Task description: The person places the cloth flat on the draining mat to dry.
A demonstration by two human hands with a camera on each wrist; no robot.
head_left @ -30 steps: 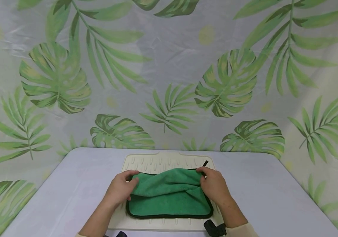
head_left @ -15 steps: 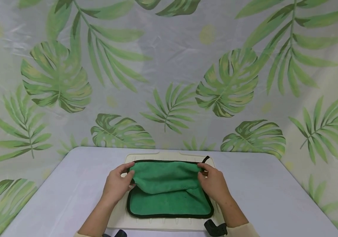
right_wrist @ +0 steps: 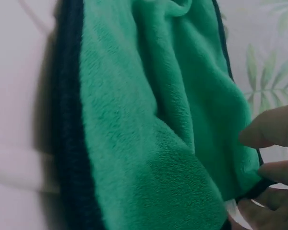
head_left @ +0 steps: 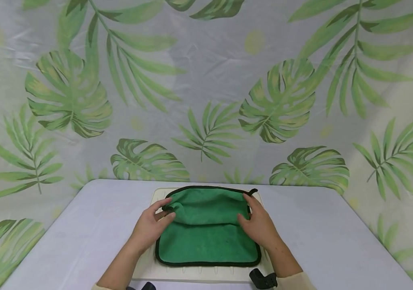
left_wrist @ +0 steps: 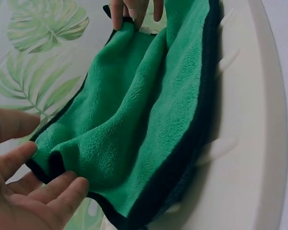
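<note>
A green plush towel (head_left: 208,241) with black edging lies on the cream mat, its near half flat and its far part creased in a soft ridge. My left hand (head_left: 152,225) is at the towel's far left corner, fingers spread. In the left wrist view, the left hand's fingertips (left_wrist: 65,184) touch the rumpled corner, and a small fold of black edging (left_wrist: 56,163) shows beside them. At the far right corner, near a black hanging loop (head_left: 253,191), my right hand (head_left: 259,225) rests extended fingers on the towel, its thumb apart from the index finger.
The cream mat (head_left: 143,272) with raised ribs lies under the towel on a white-covered table (head_left: 311,225). A leaf-patterned curtain (head_left: 206,80) hangs behind the table's far edge. Black wrist-mounted devices (head_left: 263,278) show at the bottom.
The towel's far edge has moved away from me and lies lower over the mat's far side. The fold's ridge has shifted farther back. Both hands' fingers have spread from their pinch.
</note>
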